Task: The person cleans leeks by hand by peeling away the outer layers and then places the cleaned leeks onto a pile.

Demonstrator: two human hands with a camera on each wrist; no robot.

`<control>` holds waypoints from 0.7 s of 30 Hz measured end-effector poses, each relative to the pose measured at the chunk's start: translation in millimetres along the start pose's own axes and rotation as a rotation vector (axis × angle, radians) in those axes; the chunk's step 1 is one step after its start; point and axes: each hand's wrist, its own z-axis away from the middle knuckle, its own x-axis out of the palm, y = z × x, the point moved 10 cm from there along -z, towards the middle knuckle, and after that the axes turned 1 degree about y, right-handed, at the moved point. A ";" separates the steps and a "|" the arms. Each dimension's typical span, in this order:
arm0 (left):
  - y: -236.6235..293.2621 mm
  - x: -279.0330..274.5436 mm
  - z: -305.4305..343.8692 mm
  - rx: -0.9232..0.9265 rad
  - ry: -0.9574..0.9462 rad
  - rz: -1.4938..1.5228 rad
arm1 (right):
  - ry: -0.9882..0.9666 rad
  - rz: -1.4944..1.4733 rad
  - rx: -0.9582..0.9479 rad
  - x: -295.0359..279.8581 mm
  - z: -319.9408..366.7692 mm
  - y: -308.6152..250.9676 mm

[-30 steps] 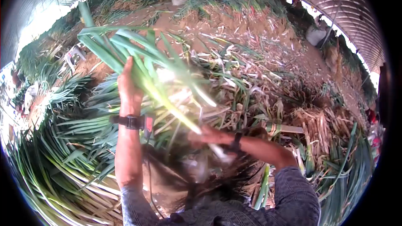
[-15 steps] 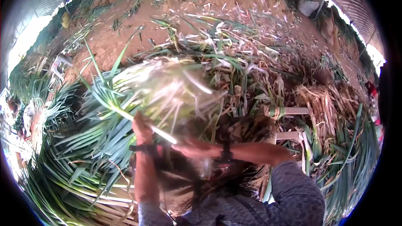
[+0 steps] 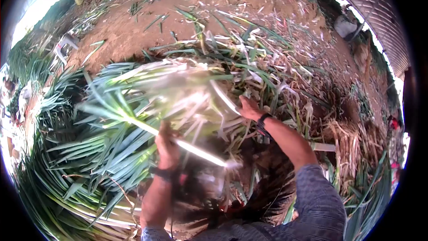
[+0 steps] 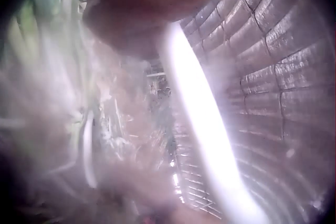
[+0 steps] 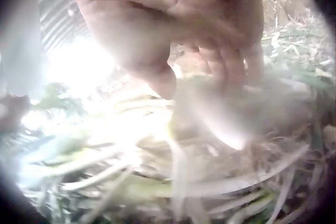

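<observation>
My left hand [image 3: 167, 146] grips a long green onion [image 3: 203, 154] around its white stalk. Its green leaves fan out to the left, and the white root end points right and toward my body. In the left wrist view the bright stalk [image 4: 205, 119] comes out below the dark, blurred hand [image 4: 152, 11]. My right hand [image 3: 250, 108] reaches over the right side of the pile, fingertips right at the end of a loose white stalk [image 3: 223, 98]. In the right wrist view the thumb and fingers of that hand [image 5: 178, 19] stand apart above blurred stalks.
A large pile of green onions [image 3: 107, 143] spreads across the left. Stripped leaves and dry peelings [image 3: 267, 71] lie beyond my right hand on brown soil [image 3: 125, 31]. At right stands a bundle of brownish stalks [image 3: 345, 140] near a wooden bar [image 3: 322, 147].
The left hand came down toward my body with a green onion, then moved slightly right. My right hand left the onion's root end and moved forward and right to the pile.
</observation>
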 end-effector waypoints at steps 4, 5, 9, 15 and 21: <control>-15.8 2.0 5.2 -0.149 0.017 -0.021 | -0.054 -0.161 -0.006 54.9 -28.7 -4.7; -21.8 -4.1 3.3 -0.162 0.045 -0.044 | -0.072 -0.226 -0.012 65.7 -29.8 -5.8; -41.3 -2.1 1.3 -0.169 -0.002 -0.137 | -0.227 -0.589 -0.016 51.9 9.0 -72.9; -80.5 10.5 21.3 0.101 -0.358 -0.517 | -0.512 -0.946 0.081 -0.8 279.0 -98.3; -166.7 -2.6 85.7 -0.089 -0.413 -0.678 | -0.414 -0.451 -0.080 -24.2 374.2 -107.6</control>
